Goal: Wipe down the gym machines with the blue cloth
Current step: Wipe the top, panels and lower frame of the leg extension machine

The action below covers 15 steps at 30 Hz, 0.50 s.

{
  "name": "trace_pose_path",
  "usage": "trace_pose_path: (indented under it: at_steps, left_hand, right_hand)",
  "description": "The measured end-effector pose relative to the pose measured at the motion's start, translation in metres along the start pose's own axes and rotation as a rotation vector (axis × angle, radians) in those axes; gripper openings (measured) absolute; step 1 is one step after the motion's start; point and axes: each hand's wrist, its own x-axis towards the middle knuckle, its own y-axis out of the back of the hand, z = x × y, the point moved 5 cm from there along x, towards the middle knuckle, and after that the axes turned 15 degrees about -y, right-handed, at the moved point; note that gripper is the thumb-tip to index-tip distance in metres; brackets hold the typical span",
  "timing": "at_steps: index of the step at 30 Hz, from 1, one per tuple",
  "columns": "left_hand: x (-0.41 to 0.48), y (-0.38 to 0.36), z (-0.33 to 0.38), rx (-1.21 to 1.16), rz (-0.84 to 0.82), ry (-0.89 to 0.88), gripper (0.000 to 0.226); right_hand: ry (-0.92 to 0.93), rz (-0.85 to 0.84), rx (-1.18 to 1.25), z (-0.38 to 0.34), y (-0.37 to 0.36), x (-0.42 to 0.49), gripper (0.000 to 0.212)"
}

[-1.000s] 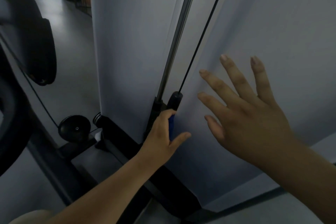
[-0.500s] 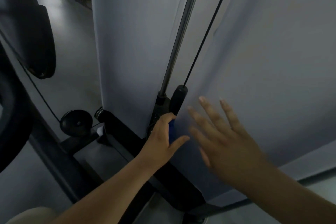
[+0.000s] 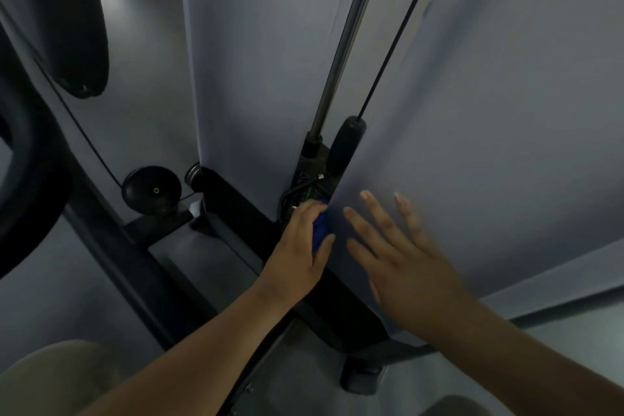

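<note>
My left hand (image 3: 299, 248) is gripping the bunched blue fabric cloth (image 3: 320, 230) at the edge of the pale grey machine panel (image 3: 489, 145), my right hand (image 3: 405, 267) lying open and flat against it. The cloth is looking soft and light, and I judge it best held bunched in the fist.

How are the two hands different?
The left hand grips a bunched blue cloth, while the right hand holds nothing. The left hand's fingers are curled; the right hand's fingers are straight and spread. The left hand sits at the edge of the pale grey panel; the right hand lies over its face. Both are bare and reach toward the same panel.
</note>
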Motion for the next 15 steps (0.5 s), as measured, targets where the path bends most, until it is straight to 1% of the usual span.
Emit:
trace_pose_path:
  at_steps: [2, 4, 9, 15]
  left_hand:
    - [-0.006, -0.001, -0.001, 0.019, -0.038, 0.02, 0.064]
    - [-0.009, -0.002, -0.003, 0.041, -0.031, 0.042, 0.068]
    - [-0.012, -0.004, -0.005, 0.039, 0.044, 0.052, 0.063]
    - [-0.035, -0.012, -0.025, -0.032, -0.015, 0.172, 0.062]
  right_hand:
    - [0.0, -0.013, 0.009, -0.001, -0.001, -0.003, 0.051]
    - [-0.003, -0.017, 0.004, -0.003, -0.002, -0.006, 0.049]
    - [-0.025, 0.003, 0.003, -0.007, -0.001, -0.003, 0.05]
    - [-0.038, 0.002, -0.016, -0.011, -0.006, -0.002, 0.05]
